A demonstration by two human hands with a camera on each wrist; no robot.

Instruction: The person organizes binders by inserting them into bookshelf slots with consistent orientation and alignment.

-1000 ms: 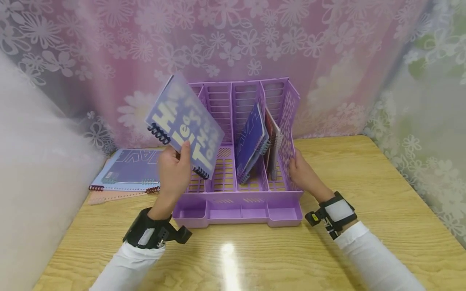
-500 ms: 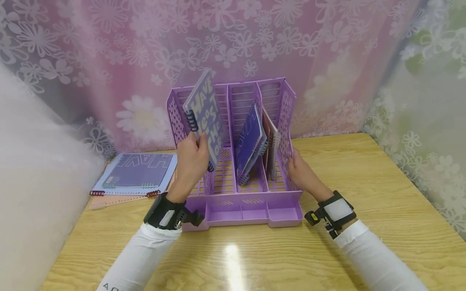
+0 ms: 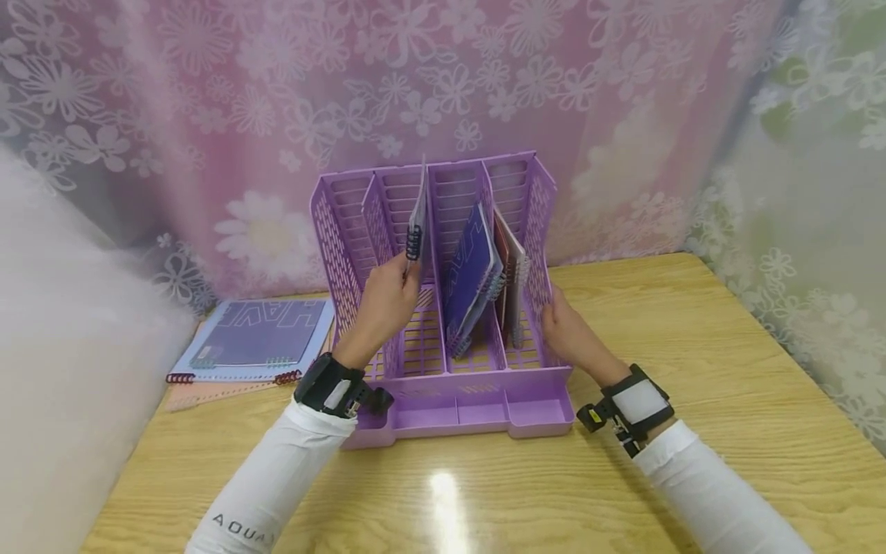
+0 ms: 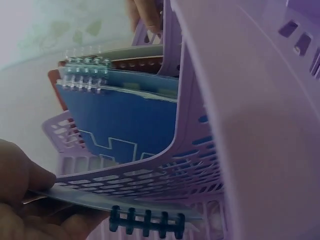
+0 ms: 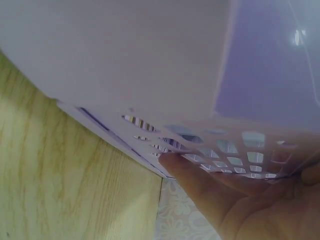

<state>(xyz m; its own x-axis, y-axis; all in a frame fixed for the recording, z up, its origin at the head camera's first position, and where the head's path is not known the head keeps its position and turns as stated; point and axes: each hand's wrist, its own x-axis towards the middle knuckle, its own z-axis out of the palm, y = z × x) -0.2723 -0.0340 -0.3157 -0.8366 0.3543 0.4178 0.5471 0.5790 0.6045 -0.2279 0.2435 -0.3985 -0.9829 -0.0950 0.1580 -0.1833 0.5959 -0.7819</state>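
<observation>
My left hand (image 3: 389, 304) pinches a spiral notebook (image 3: 419, 208) with black rings between thumb and fingers. Seen nearly edge-on, the notebook stands upright in the second compartment from the left of a purple desk file rack (image 3: 457, 381), close beside a divider. In the left wrist view, its dark rings (image 4: 147, 222) face the camera. My right hand (image 3: 573, 331) grips the rack's right side wall near the front; the right wrist view shows fingers against the perforated wall (image 5: 220, 155). A blue spiral notebook (image 3: 471, 269) leans in the third compartment.
Brown and pale spiral notebooks (image 3: 514, 285) stand in the rack's rightmost compartment. Several notebooks (image 3: 263, 335) lie stacked on the wooden table (image 3: 623, 477) left of the rack. A floral curtain (image 3: 443, 85) hangs behind; shallow trays line the rack's front.
My left hand has carried the black-ringed notebook rightward and turned it from cover-facing to edge-on, bringing it into the second compartment. My right hand stays on the rack's side wall.
</observation>
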